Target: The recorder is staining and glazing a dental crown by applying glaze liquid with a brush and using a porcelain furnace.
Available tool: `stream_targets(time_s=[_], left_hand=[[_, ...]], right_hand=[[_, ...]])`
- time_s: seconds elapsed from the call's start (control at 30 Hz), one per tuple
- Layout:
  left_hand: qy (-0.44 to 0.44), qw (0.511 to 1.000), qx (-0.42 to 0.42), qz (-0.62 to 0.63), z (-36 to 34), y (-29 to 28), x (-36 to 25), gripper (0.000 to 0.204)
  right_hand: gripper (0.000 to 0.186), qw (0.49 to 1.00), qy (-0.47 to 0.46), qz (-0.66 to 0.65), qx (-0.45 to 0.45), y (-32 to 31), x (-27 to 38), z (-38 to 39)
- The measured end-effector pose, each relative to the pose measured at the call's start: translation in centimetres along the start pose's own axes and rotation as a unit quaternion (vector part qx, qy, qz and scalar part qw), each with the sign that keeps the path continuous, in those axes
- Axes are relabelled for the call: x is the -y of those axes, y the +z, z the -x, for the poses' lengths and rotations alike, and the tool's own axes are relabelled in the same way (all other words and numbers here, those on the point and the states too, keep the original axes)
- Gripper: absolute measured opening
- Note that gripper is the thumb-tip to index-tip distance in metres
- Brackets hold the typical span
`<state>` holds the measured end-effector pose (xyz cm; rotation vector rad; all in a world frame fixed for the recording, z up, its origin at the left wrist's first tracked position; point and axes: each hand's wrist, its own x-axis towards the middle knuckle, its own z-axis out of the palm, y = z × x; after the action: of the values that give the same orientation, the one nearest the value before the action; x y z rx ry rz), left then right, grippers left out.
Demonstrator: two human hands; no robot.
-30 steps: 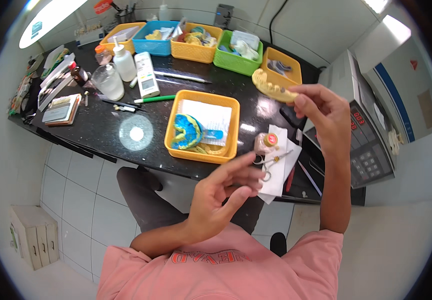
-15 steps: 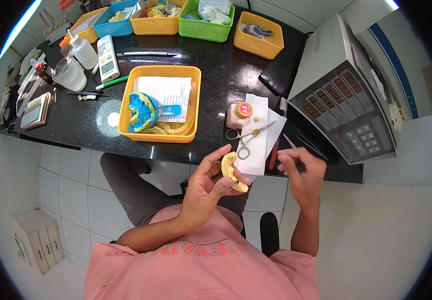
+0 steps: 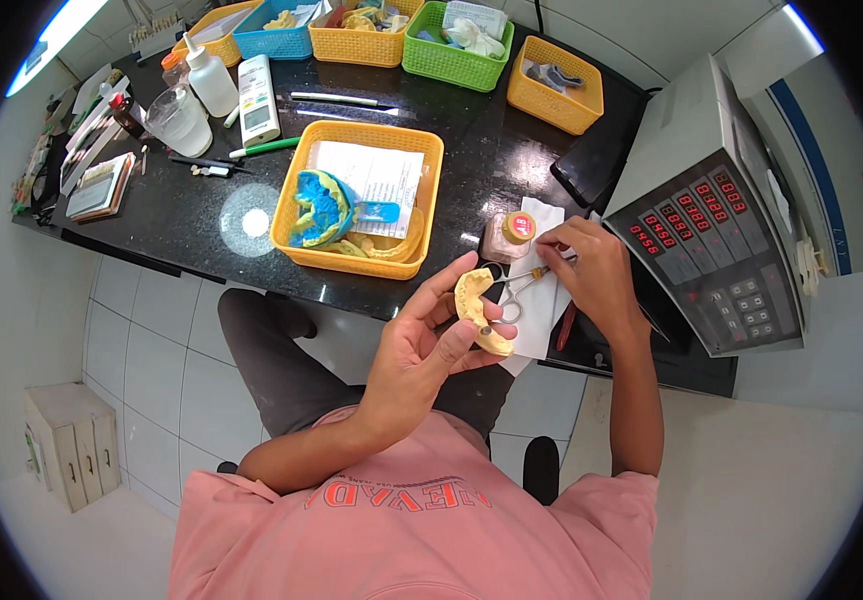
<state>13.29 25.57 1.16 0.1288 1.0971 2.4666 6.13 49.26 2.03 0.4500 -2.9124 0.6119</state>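
My left hand (image 3: 427, 350) holds a cream-yellow dental cast (image 3: 472, 305), arch-shaped with a row of teeth. A dark spot shows on one tooth near its lower end. My right hand (image 3: 597, 270) is over the white paper (image 3: 544, 300), fingertips brought together. Whatever they hold, if anything, is hidden. Metal scissor-handled forceps (image 3: 512, 312) lie on the paper beneath and beside those fingers, with a small yellowish piece (image 3: 539, 272) at them. A jar (image 3: 505, 240) of pinkish material with a gold lid stands just left of the right hand.
A yellow basket (image 3: 284, 240) holds a blue dental impression (image 3: 322, 208), papers and yellow casts. More baskets line the back, among them a green one (image 3: 452, 65). Bottles and pens stand at left. A grey device with red digits (image 3: 687, 215) stands at right; a red-handled tool (image 3: 566, 328) lies near the edge.
My right hand has moved forward and left, from beside the paper onto it by the forceps. My left hand still holds the cast. The whole view has shifted slightly.
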Motion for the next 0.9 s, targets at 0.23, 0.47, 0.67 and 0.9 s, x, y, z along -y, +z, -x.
stream_targets(time_s=[0.23, 0.47, 0.67, 0.9], left_hand=[[-0.017, 1.000, 0.013, 0.019, -0.6, 0.5, -0.1, 0.061], [-0.040, 0.997, 0.036, 0.051, -0.6, 0.9, -0.2, 0.058], [0.001, 0.999, 0.032, 0.017, -0.4, 0.9, 0.0, 0.065], [0.045, 0.997, 0.025, -0.058, -0.2, 0.7, 0.0, 0.075]], right_hand=[[0.012, 0.977, 0.084, -0.176, -0.086, 0.5, -0.2, 0.8], [0.015, 0.903, 0.170, -0.386, -0.089, 0.8, -0.4, 2.5], [0.016, 0.876, 0.151, -0.443, -0.120, 0.7, 3.5, 4.0], [0.015, 0.876, 0.056, -0.471, -0.084, -1.0, 7.3, 5.6]])
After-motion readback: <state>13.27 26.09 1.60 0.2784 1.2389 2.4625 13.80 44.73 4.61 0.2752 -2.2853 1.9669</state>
